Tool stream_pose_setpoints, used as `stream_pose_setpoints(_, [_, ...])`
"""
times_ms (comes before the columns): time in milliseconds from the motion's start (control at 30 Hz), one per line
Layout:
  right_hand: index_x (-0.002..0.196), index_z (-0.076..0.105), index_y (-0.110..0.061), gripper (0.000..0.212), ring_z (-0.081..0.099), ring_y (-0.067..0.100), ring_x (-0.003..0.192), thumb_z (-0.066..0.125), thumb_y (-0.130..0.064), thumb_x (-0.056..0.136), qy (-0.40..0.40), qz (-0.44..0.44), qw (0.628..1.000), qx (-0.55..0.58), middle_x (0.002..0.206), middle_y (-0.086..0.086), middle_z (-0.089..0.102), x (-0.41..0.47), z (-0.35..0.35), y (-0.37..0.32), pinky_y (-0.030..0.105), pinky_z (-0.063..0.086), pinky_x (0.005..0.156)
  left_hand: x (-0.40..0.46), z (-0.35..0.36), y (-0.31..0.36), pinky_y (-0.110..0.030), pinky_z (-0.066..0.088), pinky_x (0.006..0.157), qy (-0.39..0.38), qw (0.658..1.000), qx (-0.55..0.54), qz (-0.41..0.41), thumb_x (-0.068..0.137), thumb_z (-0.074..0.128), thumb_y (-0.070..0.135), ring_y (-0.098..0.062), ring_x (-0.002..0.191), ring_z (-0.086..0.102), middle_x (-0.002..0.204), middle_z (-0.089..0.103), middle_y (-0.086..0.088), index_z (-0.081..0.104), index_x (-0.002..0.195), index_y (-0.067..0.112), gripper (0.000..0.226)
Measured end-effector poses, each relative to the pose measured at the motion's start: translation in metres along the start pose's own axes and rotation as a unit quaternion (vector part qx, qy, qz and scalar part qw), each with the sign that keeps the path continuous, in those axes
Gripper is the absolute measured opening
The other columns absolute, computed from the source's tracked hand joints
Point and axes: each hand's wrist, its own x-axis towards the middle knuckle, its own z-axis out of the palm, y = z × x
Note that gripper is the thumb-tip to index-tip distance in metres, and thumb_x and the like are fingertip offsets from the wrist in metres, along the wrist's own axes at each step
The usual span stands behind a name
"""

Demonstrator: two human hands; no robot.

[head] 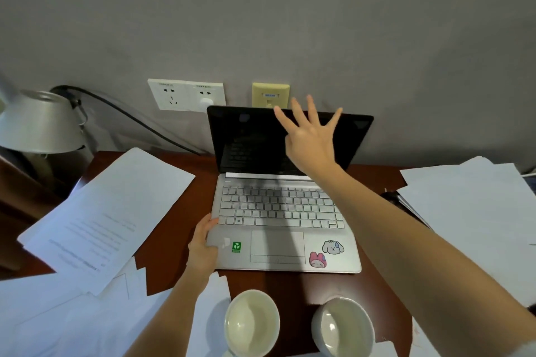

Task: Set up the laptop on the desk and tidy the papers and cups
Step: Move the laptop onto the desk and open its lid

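though splayed right grip (311, 136) before laptop (285, 223) screen, left grip (203, 243) grasping base corner

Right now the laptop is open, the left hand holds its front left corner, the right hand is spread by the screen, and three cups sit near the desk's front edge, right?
Not quite: the head view shows two cups, not three. The laptop is open, left hand on its corner, right hand spread by the screen.

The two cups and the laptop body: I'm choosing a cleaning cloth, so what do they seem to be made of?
The left cup and right cup look like glazed ceramic: cream, thick-rimmed, with glossy highlights inside. The laptop deck looks like matte silver metal or metal-look plastic; its even, dull sheen leaves that open. Its screen is glossy black, probably glass or plastic, and shows faint reflections.
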Motion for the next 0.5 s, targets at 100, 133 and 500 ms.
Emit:
stream_pose_setpoints(100, [0.151,0.013,-0.033,0.069,-0.001,0.048,0.144,0.047,-0.038,0.090,-0.073,0.061,0.995,0.002,0.160,0.016,0.009,0.023,0.009,-0.007,0.082,-0.001,0.096,0.001,0.000,-0.001,-0.021,0.054,0.068,-0.001,1.000,0.005,-0.007,0.091,0.046,-0.013,-0.014,0.109,0.049,0.131,0.037,0.009,0.034,0.142,0.029,0.068])
stream_pose_setpoints(133, [0.151,0.009,-0.034,0.073,-0.006,0.049,0.143,0.047,-0.043,0.089,-0.089,0.075,0.993,0.008,0.160,0.016,0.003,0.029,0.013,-0.008,0.082,-0.003,0.095,0.002,0.000,-0.002,-0.019,0.053,0.065,-0.003,1.000,0.002,-0.008,0.091,0.046,-0.012,-0.013,0.106,0.050,0.130,0.036,0.010,0.033,0.143,0.030,0.068])
stream_pose_setpoints(500, [0.150,-0.001,-0.038,0.080,-0.012,0.048,0.143,0.045,-0.056,0.086,-0.185,0.087,0.979,0.011,0.161,0.012,-0.007,0.064,0.030,0.003,0.082,-0.006,0.095,0.003,0.001,-0.002,-0.027,0.056,0.076,0.005,1.000,0.004,-0.005,0.091,0.045,-0.012,-0.011,0.110,0.048,0.136,0.035,0.010,0.036,0.142,0.026,0.064])
